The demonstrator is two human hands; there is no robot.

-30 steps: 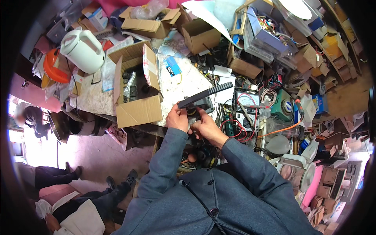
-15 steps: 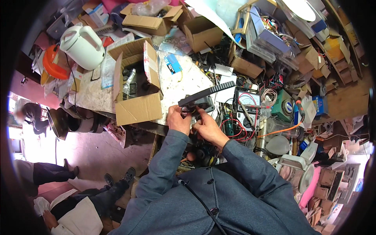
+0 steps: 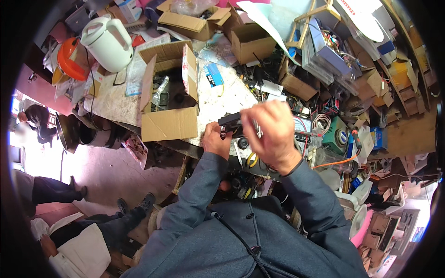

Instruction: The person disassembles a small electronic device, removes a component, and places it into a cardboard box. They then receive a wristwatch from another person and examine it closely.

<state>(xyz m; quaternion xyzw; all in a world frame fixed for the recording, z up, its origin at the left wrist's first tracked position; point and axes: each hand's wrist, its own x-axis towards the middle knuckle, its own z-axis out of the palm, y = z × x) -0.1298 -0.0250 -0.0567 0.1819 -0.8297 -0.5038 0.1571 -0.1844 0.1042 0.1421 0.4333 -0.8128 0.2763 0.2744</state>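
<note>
My left hand [image 3: 216, 140] is closed around the near end of a black bar-shaped part [image 3: 230, 120] at the bench edge, with small metallic bits under its fingers. My right hand [image 3: 273, 132] is raised in front of the bar and hides its far end. Its fingers look bent but are blurred, so whether they hold anything cannot be made out. Just below, a dark part with a round black ring [image 3: 243, 143] lies beside yellow-handled pliers [image 3: 252, 160]. Beyond my right hand there is a black-handled screwdriver [image 3: 258, 76].
An open cardboard box [image 3: 169, 124] with metal parts stands left on the bench, a white jug [image 3: 106, 44] behind it. To the right are coiled wires [image 3: 321, 123], a green device [image 3: 340, 139] and an orange cable [image 3: 333, 163]. People stand at the lower left.
My right hand has lifted from beside the left hand, up and to the right, now covering much of the black bar. My left hand keeps its grip. The view has shifted slightly.
</note>
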